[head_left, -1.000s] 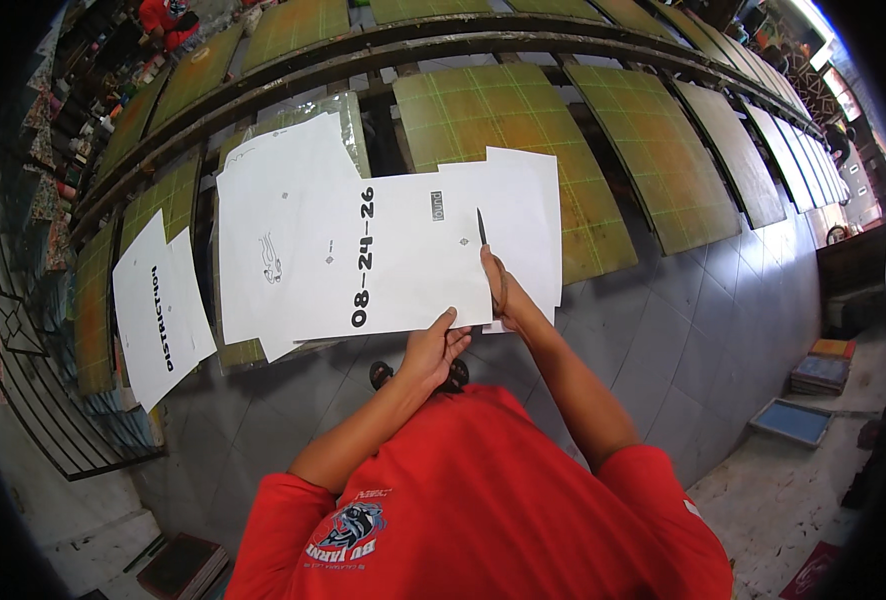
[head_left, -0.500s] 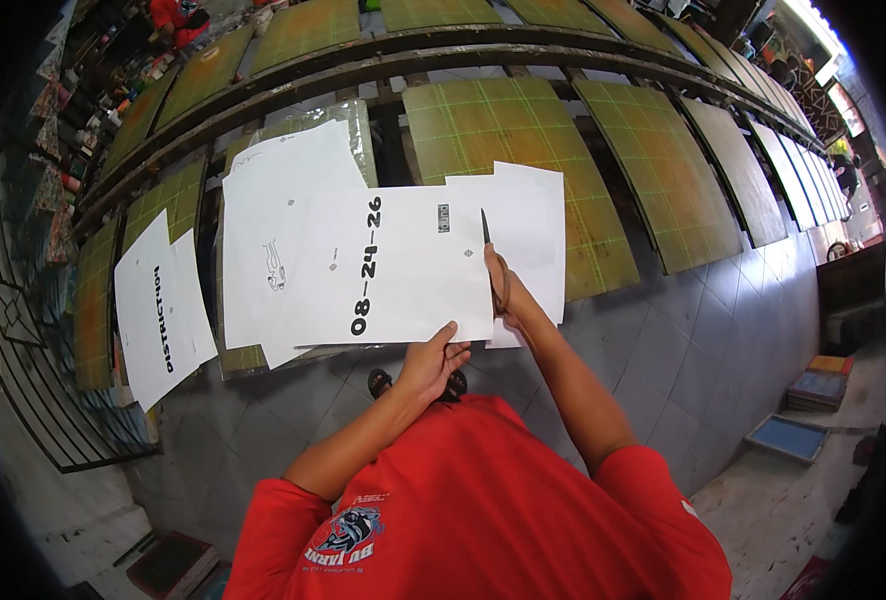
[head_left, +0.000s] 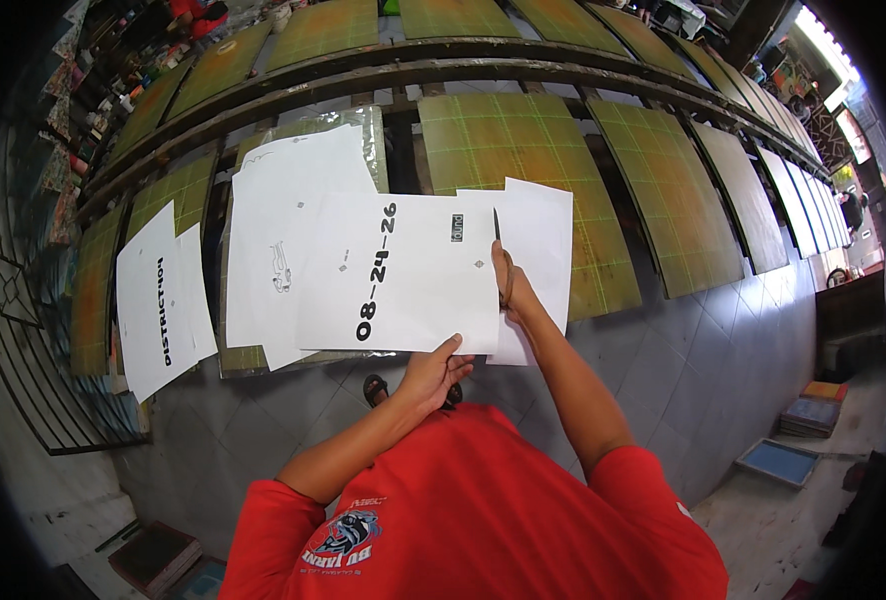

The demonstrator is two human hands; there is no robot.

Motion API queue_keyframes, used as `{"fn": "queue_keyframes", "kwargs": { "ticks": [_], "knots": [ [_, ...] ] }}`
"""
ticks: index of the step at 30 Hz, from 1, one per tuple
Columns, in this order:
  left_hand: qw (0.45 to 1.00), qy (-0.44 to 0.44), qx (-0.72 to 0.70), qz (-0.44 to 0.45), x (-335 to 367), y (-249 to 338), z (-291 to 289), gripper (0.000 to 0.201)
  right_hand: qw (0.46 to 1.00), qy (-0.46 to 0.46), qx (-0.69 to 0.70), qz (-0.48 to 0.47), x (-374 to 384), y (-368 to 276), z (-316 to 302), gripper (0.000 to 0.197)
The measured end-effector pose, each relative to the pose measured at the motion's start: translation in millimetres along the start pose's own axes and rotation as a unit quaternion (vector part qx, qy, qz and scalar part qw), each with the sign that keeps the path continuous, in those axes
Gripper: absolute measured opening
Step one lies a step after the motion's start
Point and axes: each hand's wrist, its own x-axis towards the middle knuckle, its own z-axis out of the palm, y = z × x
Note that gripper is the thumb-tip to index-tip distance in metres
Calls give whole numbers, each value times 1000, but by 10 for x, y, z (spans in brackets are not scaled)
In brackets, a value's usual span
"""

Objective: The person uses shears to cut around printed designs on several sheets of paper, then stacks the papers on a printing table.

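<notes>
White printed paper sheet (head_left: 423, 290) observed in front of the person, its left part overlapping a larger white sheet (head_left: 298, 215) and its right edge above a plain white sheet (head_left: 545, 235). Left hand (head_left: 438, 372): grip pinching the lower edge between thumb and fingers. Right hand (head_left: 516, 292): grip wrapped around the scissors (head_left: 496, 225) at the right edge; blade spread cannot be told.

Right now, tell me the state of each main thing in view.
Left hand: pinching printed sheet, thumb on top.
Right hand: wrapped around scissors.
Printed sheet: print side up, fairly flat.
Scissors: held, blade pointing away; open or shut unclear.
Far-left papers: overlapping.
Green board: lying flat, partly covered.
Blue-faced frame: lying flat.
</notes>
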Motion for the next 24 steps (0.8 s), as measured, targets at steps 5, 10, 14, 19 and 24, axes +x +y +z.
{"fn": "queue_keyframes", "kwargs": {
  "ticks": [5,10,14,19,24],
  "knots": [
    [1000,-2,-4,-15,14,6,-7,23,999,-27,30,-3,120,-7,11,88],
    [1000,-13,17,-4,-36,-1,-2,25,995,-49,84,15,324,-104,-47,85],
    [1000,-15,15,-2,33,2,-8,25,1000,-20,11,-6,444,-83,-88,77],
    [1000,5,-10,9,85,4,-90,26,997,-45,-38,46,357,-256,-104,71],
    [1000,11,-7,7,99,1,-95,27,996,-26,-81,24,409,-225,-115,73]
  ]
}}
